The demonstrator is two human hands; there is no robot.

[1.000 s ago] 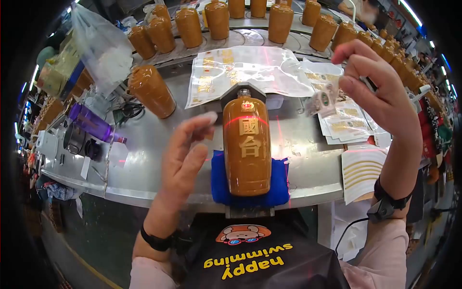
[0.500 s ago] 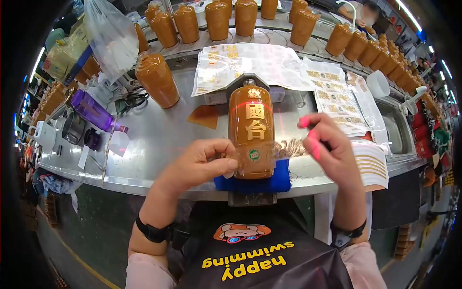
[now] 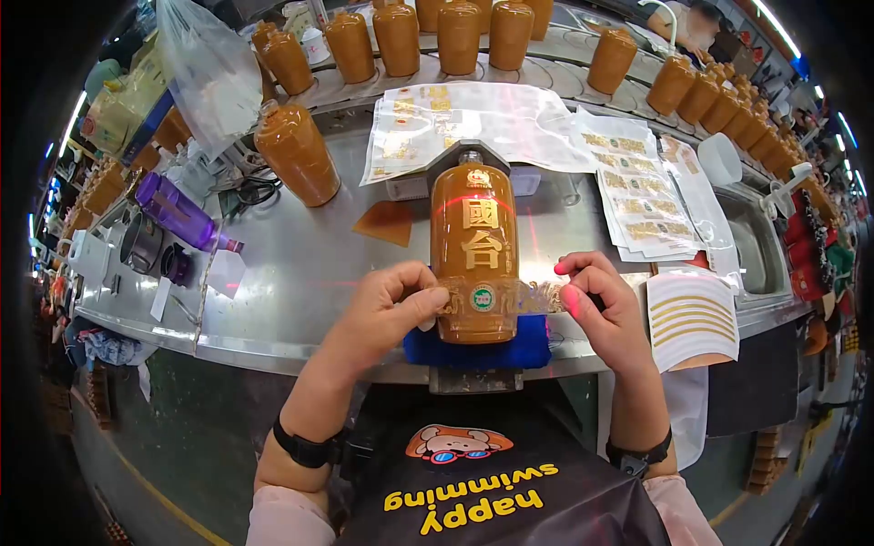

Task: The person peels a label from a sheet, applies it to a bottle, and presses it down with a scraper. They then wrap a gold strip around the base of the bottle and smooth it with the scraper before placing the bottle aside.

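Note:
A brown glazed bottle (image 3: pixel 475 218) with gold characters lies in a dark holder, its lower end over a blue cloth (image 3: pixel 528 350). Across its lower part runs a clear decal strip (image 3: pixel 482 298) with gold pattern and a round green emblem. My left hand (image 3: pixel 398 305) pinches the strip's left end beside the bottle. On the other side, my right hand (image 3: pixel 603 305) is at the strip's right end, thumb and forefinger bent around it. Red light falls on the right fingertips and across the bottle.
Decal sheets (image 3: pixel 642 182) and a white sheet with gold arcs (image 3: pixel 694 317) lie at right. Another brown bottle (image 3: pixel 298 153) stands at left near a purple bottle (image 3: pixel 175 209). Several bottles line the conveyor behind. A co-worker (image 3: pixel 689 27) sits at the back right.
My right hand has moved down and slightly left, closer to the bottle. The strip now lies straighter across the bottle, its emblem facing up. Bottles on the conveyor have shifted right.

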